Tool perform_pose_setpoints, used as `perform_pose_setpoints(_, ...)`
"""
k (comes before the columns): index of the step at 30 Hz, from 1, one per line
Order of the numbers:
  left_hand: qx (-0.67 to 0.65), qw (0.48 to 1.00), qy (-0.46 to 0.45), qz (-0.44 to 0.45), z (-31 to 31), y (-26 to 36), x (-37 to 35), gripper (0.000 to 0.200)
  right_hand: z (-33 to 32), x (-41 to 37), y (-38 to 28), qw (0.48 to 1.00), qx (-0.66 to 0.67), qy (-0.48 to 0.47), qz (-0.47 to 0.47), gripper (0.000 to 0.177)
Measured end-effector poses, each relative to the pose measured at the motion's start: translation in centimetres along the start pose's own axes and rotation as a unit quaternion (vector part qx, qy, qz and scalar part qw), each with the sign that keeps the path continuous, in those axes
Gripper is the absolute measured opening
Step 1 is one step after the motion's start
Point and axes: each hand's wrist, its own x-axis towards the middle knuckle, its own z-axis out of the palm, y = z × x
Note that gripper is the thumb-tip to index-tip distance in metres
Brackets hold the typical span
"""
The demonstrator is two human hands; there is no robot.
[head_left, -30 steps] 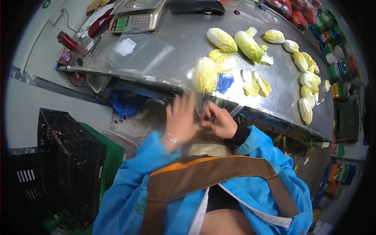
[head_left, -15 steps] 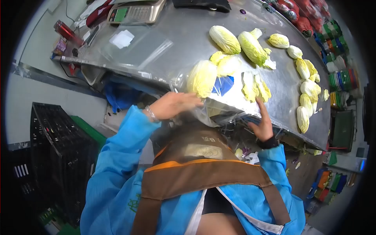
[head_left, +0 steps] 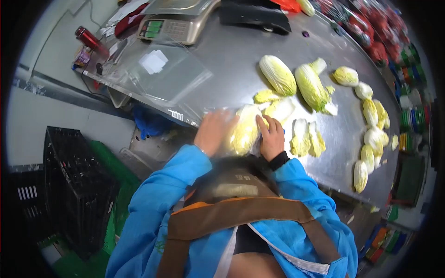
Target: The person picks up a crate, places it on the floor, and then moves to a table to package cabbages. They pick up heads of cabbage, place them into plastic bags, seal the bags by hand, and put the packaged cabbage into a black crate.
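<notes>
A yellow-white napa cabbage [head_left: 244, 132] in clear plastic lies at the near edge of the metal table [head_left: 218, 69]. My left hand [head_left: 214, 131] is against its left side, the fingers smeared by motion. On its right side rests my right hand [head_left: 271, 136], fingers bent round the cabbage and its plastic. Behind it are loose yellow leaves [head_left: 280, 109] and two larger cabbages, one pale [head_left: 277, 74] and one greener [head_left: 311, 88]. Two separate leaves [head_left: 301, 138] lie to the right of my right hand.
Several small cabbages [head_left: 360, 176] line the table's right side. Flat clear bags [head_left: 174, 76] with white paper, a scale [head_left: 174, 28] and a red bottle [head_left: 91, 41] are at the left. Black crates [head_left: 81, 185] stand at lower left; red net bags [head_left: 378, 53] lie at upper right.
My right hand has moved left from the table edge onto the cabbage. My left hand now lies against the cabbage's side. The blue patch beside the cabbage no longer shows, and the view has shifted.
</notes>
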Motion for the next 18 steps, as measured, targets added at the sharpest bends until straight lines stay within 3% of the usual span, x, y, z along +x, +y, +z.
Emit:
perform_pose_setpoints(2, -0.003, 0.996, 0.024, 0.082, 1.1, -1.0, 0.3, 0.049, -0.5, 0.9, 0.5, 0.999, 0.009, -0.028, -0.036, 0.053)
perform_pose_setpoints(4, -0.211, 0.977, 0.028, 0.022, 4.4, -1.2, 1.6, 0.050, 2.0, 2.1, 2.5, 0.990, 0.095, 0.033, -0.102, 0.054)
perform_pose_setpoints(5, -0.227, 0.972, 0.056, -0.001, 3.7, -1.0, 2.2, 0.058, 0.1, 4.4, 2.1, 0.974, 0.198, -0.027, -0.109, 0.052)
perform_pose_setpoints(6, -0.225, 0.974, 0.006, -0.024, -1.5, -0.4, 3.8, 0.077, -1.2, 6.2, 1.7, 0.965, 0.221, -0.024, -0.141, 0.053)
perform_pose_setpoints(7, -0.146, 0.987, -0.004, -0.068, -0.6, -1.0, 5.3, 0.090, 1.1, 6.7, 4.9, 0.931, 0.354, -0.086, -0.013, 0.047)
perform_pose_setpoints(8, -0.205, 0.973, -0.053, -0.095, -1.6, -1.5, 7.3, 0.087, -0.4, 9.7, 3.9, 0.896, 0.412, -0.168, 0.004, 0.038)
perform_pose_setpoints(9, -0.484, 0.845, -0.037, -0.226, -3.5, -2.1, 7.0, 0.075, -0.7, 11.4, 3.3, 0.881, 0.409, -0.226, 0.072, 0.028)
perform_pose_setpoints(10, -0.470, 0.848, -0.017, -0.242, -5.9, -2.5, 6.5, 0.075, -2.1, 13.2, 1.3, 0.927, 0.262, -0.255, 0.081, 0.032)
perform_pose_setpoints(12, -0.684, 0.658, 0.157, -0.273, -9.4, -2.5, 5.4, 0.060, -4.6, 15.1, -5.2, 0.932, 0.260, -0.241, 0.075, 0.037)
perform_pose_setpoints(13, -0.651, 0.691, 0.142, -0.282, -8.6, -6.2, 3.9, 0.053, -5.1, 15.3, -7.8, 0.888, 0.373, -0.265, 0.041, 0.038)
perform_pose_setpoints(14, -0.742, 0.587, 0.125, -0.299, -14.9, -5.9, 1.2, 0.050, -5.7, 15.3, -10.2, 0.831, 0.477, -0.284, 0.009, 0.041)
perform_pose_setpoints(15, -0.717, 0.564, 0.205, -0.354, -17.1, -7.4, -1.5, 0.046, -6.9, 15.0, -13.2, 0.763, 0.573, -0.296, -0.031, 0.047)
perform_pose_setpoints(16, -0.725, 0.544, 0.270, -0.326, -19.7, -9.6, -4.3, 0.046, -7.9, 14.7, -16.0, 0.684, 0.659, -0.304, -0.069, 0.055)
perform_pose_setpoints(17, -0.548, 0.672, 0.373, -0.330, -23.0, -10.0, -7.7, 0.049, -8.4, 14.4, -17.9, 0.639, 0.680, -0.349, -0.090, 0.061)
perform_pose_setpoints(18, -0.391, 0.817, 0.370, -0.205, -26.2, -14.0, -12.1, 0.048, -8.4, 14.5, -19.3, 0.591, 0.697, -0.392, -0.108, 0.068)
